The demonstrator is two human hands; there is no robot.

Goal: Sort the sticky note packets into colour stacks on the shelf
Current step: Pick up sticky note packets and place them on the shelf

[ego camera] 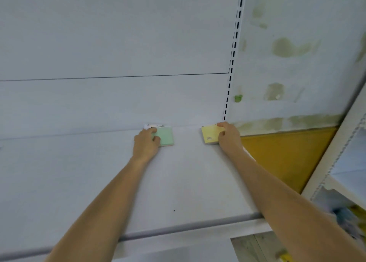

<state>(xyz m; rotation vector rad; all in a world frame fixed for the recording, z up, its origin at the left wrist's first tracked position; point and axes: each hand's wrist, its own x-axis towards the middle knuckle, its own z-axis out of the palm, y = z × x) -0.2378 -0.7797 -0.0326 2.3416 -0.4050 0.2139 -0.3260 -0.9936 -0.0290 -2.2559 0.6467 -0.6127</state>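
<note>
1. White shelf [99, 172]: flat board with a grey front lip nearest the camera. Both bare forearms reach across it towards the back.
2. Left hand [146, 143]: at the rear of the shelf, fingers curled over the left part of the green packet [166, 136], holding it. The packet lies flat on the shelf, close to the back panel.
3. Right hand [228, 136]: at the shelf's rear right corner, fingers and thumb curled round the right side of the yellow packet [210, 134], gripping it. The packet lies flat with small dark print on its top. It sits near the green packet but apart from it, with bare shelf between them.
4. White item [155, 126]: thin, with dark print, just behind the green packet against the back panel. I cannot tell what it is.
5. Back panel [118, 44]: white, crossed by one thin horizontal seam.
6. Upright [233, 50]: white slotted strip at the panel's right edge.
7. Wall [297, 63]: right of the upright, pale with greenish stains, and a yellow panel [283, 154] below it.
8. Rack [336, 152]: white frame at the far right, contents blurred.
</note>
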